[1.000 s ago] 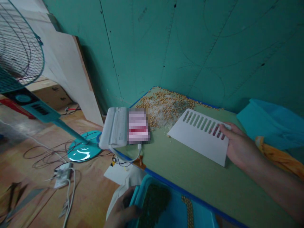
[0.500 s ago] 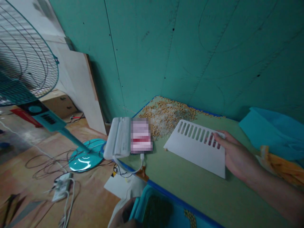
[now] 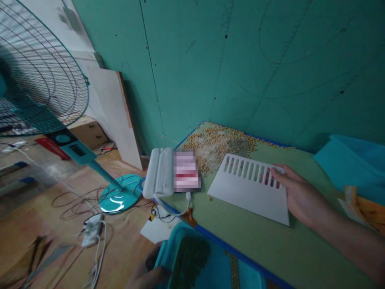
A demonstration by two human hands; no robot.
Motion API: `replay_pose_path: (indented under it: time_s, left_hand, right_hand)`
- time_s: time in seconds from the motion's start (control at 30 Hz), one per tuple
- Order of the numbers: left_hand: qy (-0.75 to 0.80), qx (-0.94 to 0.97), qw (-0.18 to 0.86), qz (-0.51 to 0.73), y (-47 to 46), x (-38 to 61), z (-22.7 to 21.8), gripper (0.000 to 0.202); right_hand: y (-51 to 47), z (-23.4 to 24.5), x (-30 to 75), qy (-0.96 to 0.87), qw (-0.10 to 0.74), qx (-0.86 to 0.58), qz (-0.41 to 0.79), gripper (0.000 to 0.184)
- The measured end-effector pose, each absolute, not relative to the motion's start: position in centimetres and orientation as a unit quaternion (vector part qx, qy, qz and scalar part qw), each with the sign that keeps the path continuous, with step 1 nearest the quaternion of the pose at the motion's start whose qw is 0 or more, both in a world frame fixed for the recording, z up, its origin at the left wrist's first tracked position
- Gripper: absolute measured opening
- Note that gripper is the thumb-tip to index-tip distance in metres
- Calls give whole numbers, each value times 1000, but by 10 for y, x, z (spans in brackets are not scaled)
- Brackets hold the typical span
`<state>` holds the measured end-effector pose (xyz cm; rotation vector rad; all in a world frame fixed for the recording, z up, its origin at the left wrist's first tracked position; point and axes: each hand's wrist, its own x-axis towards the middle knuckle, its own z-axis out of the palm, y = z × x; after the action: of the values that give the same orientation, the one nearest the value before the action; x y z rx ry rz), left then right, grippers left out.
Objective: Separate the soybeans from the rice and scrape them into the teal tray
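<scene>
My right hand [image 3: 296, 188] grips the slotted end of a flat white plate-like scraper [image 3: 249, 194], its thumb over the slots. The scraper's long edge lies low over the green tabletop [image 3: 228, 224], beside one loose bean [image 3: 209, 198]. My left hand [image 3: 152, 267] is closed on the left rim of a teal bin [image 3: 218, 269], just below the table's front edge. Inside the bin lie a dark green mass [image 3: 189, 257] and a narrow band of tan beans [image 3: 234, 269]. Beyond the scraper, tan beans mixed with white granules [image 3: 222, 146] spread across the table's far corner.
A white device [image 3: 159, 172] with a blurred-out phone-like screen [image 3: 186, 170] stands at the table's left edge, with a cable. To the left are a teal standing fan [image 3: 75, 148] and a power strip [image 3: 92, 230]. Blue fabric [image 3: 355, 168] and an orange cloth [image 3: 365, 206] lie right.
The view has turned slightly left. The teal bin, held in my left hand, has come up and left, showing more of its inside. The scraper has hardly moved over the table.
</scene>
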<state>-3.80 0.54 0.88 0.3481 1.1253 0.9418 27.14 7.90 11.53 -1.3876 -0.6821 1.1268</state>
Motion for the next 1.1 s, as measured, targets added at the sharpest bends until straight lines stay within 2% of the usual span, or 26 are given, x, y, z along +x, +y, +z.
replay_pose_path:
  time_s: [0.2, 0.5, 1.1]
  left_hand:
    - [564, 213, 670, 433, 10, -51, 16, 38]
    - [485, 156, 744, 433, 6, -38, 17, 40]
    - [485, 152, 731, 455, 4, -38, 13, 31]
  right_hand:
    - [78, 113, 266, -281, 568, -590, 500, 15]
    - [62, 108, 262, -277, 558, -596, 506, 21]
    - [58, 106, 255, -272, 539, -594, 532, 23]
